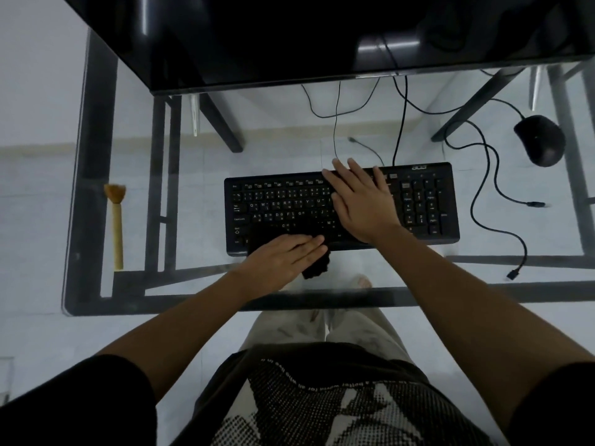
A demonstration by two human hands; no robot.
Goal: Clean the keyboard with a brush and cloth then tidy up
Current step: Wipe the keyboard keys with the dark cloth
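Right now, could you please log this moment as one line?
phase: wiping | left hand: pressing cloth on keyboard | right hand: steadying | brush: aside

brush [116, 226] left of keyboard [421, 201], mouse [541, 140] right

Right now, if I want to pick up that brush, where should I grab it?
Probably the long straight handle of the brush, around its middle, coming from above. It lies flat on the glass desk, bristles pointing away from you, with bare glass on both sides for your fingers.
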